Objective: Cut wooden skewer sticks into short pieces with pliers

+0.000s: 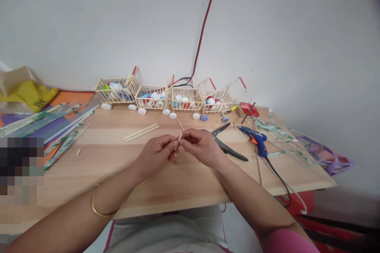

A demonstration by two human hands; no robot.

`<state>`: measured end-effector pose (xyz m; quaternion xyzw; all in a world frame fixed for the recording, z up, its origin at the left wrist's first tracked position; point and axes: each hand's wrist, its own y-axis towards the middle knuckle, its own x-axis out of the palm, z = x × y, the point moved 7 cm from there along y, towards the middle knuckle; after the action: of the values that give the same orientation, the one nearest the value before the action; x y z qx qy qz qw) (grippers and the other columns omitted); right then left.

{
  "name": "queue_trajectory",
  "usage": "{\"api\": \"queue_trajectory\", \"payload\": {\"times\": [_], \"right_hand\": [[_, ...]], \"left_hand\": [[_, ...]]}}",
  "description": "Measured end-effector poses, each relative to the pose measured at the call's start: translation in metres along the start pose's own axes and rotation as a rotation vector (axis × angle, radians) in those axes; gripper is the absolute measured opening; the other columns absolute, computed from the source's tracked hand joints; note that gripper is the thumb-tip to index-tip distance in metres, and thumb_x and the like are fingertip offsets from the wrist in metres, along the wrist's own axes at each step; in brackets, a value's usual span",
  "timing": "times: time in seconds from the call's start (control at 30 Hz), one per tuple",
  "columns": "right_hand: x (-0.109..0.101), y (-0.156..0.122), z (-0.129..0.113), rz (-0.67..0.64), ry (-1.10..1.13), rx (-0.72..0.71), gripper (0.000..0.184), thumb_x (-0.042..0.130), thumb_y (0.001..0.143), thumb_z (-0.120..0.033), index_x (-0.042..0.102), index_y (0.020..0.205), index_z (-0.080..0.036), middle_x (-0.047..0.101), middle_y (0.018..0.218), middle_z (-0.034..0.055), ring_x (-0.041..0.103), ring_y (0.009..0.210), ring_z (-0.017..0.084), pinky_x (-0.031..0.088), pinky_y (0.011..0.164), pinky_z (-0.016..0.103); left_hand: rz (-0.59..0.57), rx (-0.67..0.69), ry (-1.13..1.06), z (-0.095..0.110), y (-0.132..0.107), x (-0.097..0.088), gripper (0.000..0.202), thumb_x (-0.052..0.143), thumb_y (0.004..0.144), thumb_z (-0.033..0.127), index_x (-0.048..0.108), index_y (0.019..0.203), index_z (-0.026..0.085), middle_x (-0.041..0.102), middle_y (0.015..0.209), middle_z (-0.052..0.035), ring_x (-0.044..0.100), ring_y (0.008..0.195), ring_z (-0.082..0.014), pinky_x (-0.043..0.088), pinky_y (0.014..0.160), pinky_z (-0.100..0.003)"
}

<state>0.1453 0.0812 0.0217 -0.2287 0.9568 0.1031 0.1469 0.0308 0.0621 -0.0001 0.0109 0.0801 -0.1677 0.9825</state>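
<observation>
My left hand and my right hand meet over the middle of the wooden table. Both pinch a short thin wooden stick between their fingertips, the stick tilted and poking up between them. A gold bangle sits on my left wrist. Just behind my right hand lie black scissors. A few long sticks rest on the table behind my left hand.
Several small stick-built carts filled with bottle caps line the back edge by the wall. A blue glue gun with its cord lies at the right. Plastic wrappers and coloured sheets cover both sides. A red and black cable runs down the wall.
</observation>
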Motion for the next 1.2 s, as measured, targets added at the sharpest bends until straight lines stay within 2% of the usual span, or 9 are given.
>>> {"api": "queue_trajectory", "payload": {"times": [0.13,0.3,0.43,0.73,0.8,0.87,0.97,1.1,1.2], "right_hand": [[0.003,0.002,0.012,-0.004,0.086,0.053,0.011,0.056,0.078,-0.024,0.062,0.079,-0.015,0.062,0.068,0.001,0.053,0.058,0.009,0.042,0.056,0.021],[-0.002,-0.002,0.014,0.068,-0.072,0.003,0.01,0.053,0.075,-0.018,0.062,0.074,-0.014,0.059,0.062,-0.0009,0.047,0.054,0.007,0.035,0.05,0.018],[-0.002,-0.004,0.013,0.094,-0.107,-0.038,0.009,0.051,0.074,-0.015,0.059,0.069,-0.015,0.054,0.057,-0.0031,0.042,0.051,0.006,0.032,0.048,0.018],[-0.002,-0.008,0.0,0.203,-0.332,-0.164,0.013,0.052,0.071,-0.011,0.051,0.06,-0.016,0.049,0.059,-0.003,0.043,0.054,0.007,0.032,0.05,0.019],[-0.001,-0.008,0.001,0.17,-0.352,-0.16,0.011,0.051,0.073,-0.011,0.053,0.064,-0.016,0.051,0.06,-0.0027,0.046,0.055,0.008,0.034,0.051,0.02],[-0.001,-0.007,0.004,0.127,-0.342,-0.157,0.007,0.052,0.076,-0.014,0.057,0.08,-0.017,0.056,0.066,-0.002,0.05,0.057,0.008,0.038,0.053,0.02],[-0.003,-0.009,0.001,0.108,-0.398,-0.272,0.027,0.056,0.077,-0.018,0.054,0.105,-0.017,0.062,0.083,0.002,0.056,0.065,0.01,0.045,0.063,0.023],[-0.004,-0.013,-0.009,0.138,-0.616,-0.487,0.014,0.054,0.082,-0.017,0.059,0.095,-0.017,0.066,0.082,0.005,0.06,0.075,0.014,0.045,0.07,0.026],[-0.001,-0.016,-0.013,0.08,-0.705,-0.59,0.011,0.051,0.085,-0.019,0.06,0.093,-0.017,0.067,0.086,0.0062,0.06,0.077,0.014,0.044,0.07,0.026]], "left_hand": [[-0.01,-0.019,0.012,-0.005,0.0,0.001,0.023,0.046,0.085,0.031,0.058,0.075,0.014,0.051,0.06,0.0033,0.046,0.054,-0.0073,0.038,0.054,-0.019],[-0.006,-0.051,0.08,-0.005,0.0,0.005,0.024,0.046,0.085,0.03,0.055,0.068,0.015,0.049,0.055,0.004,0.046,0.053,-0.0077,0.037,0.054,-0.018],[-0.01,-0.081,0.052,-0.005,0.0,0.007,0.024,0.047,0.084,0.031,0.055,0.067,0.015,0.048,0.052,0.0042,0.046,0.051,-0.0077,0.038,0.053,-0.018],[-0.065,-0.239,-0.355,-0.022,-0.001,0.017,0.024,0.057,0.079,0.033,0.055,0.066,0.014,0.049,0.056,0.0035,0.041,0.047,-0.0063,0.042,0.046,-0.02],[-0.066,-0.258,-0.437,-0.024,-0.001,0.017,0.023,0.058,0.078,0.032,0.055,0.066,0.013,0.05,0.056,0.0035,0.04,0.046,-0.0057,0.043,0.046,-0.021],[-0.06,-0.277,-0.516,-0.026,-0.001,0.016,0.021,0.059,0.079,0.031,0.056,0.068,0.013,0.051,0.058,0.0029,0.039,0.044,-0.0051,0.043,0.046,-0.021],[-0.077,-0.315,-0.615,-0.027,-0.002,0.017,0.02,0.059,0.079,0.029,0.056,0.069,0.012,0.052,0.059,0.002,0.037,0.043,-0.0044,0.043,0.044,-0.021],[-0.125,-0.382,-0.698,-0.026,-0.005,0.02,0.021,0.061,0.078,0.029,0.054,0.067,0.012,0.051,0.057,0.002,0.035,0.042,-0.0037,0.04,0.041,-0.019],[-0.154,-0.421,-0.738,-0.025,-0.008,0.022,0.021,0.062,0.077,0.029,0.054,0.068,0.012,0.05,0.055,0.0028,0.032,0.041,-0.0026,0.039,0.039,-0.018]]}}
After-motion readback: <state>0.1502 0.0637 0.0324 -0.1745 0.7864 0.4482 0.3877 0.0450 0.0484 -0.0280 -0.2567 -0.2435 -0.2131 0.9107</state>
